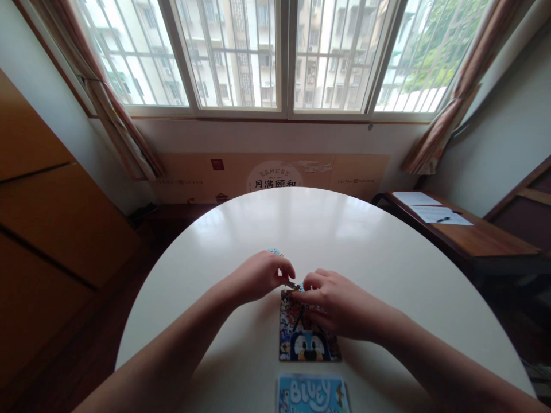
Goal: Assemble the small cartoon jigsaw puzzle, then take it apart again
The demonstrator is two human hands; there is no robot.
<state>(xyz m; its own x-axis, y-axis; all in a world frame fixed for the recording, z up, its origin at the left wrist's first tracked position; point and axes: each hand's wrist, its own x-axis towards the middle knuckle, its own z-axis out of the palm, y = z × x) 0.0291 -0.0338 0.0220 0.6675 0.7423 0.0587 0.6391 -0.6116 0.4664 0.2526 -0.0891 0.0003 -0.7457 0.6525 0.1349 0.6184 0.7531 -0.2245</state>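
We are pinching a thin jigsaw strip in our left hand, fingers nearly closed. Our right hand, the nearer, is curling half-open over the puzzle; its grip is hiding from view. The puzzle is lying nearside of our left hand, long axis seemingly pointing toward the far edge of the tabletop.

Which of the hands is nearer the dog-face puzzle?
Right: the right hand is over the right part of the puzzle; the left hand is just beyond its far left corner.
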